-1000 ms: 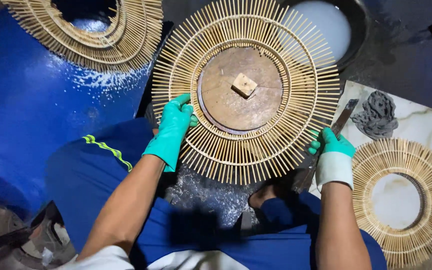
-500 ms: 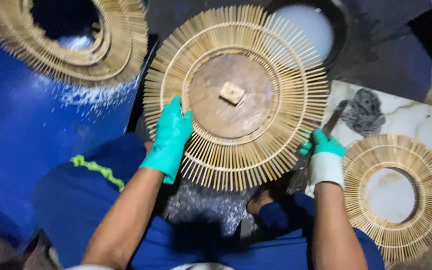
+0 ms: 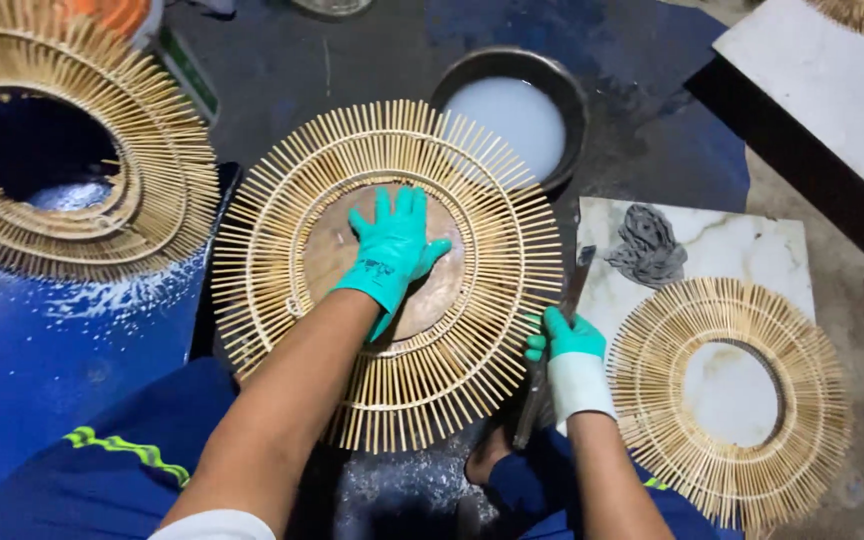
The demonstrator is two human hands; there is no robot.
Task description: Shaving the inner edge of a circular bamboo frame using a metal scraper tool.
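The big sunburst frame point(image 3: 392, 275), made of thin bamboo sticks in rings, is seen lying flat on the work stand at centre, w/ a round brown disc point(image 3: 327, 255) filling its middle. It has been shifted a little vs. 0.5 s ago, and the small wooden block seen on the disc then is no longer in view; it may be covered by the palm, cannot be told. A stack of similar frames point(image 3: 62, 170) is kept at far left on a blue sheet point(image 3: 42, 350). A finished-looking frame point(image 3: 727, 395) is laid on a marble slab point(image 3: 742, 250) at right, near a grey rag point(image 3: 647, 245). A metal bowl of white liquid point(image 3: 512, 115) is set just behind the main frame.

The left hand point(image 3: 392, 245), green-gloved, has been moved from the frame's left rim onto the disc: fingers spread flat, pressed down, nothing gripped. The right hand point(image 3: 567, 340), also gloved, is kept at the frame's right-lower rim, fingers curled against the stick ends; a dark thin tool point(image 3: 552, 350) lies by it, but whether it is gripped cannot be told. The work appears to have gone from turning to pinning the centre down.
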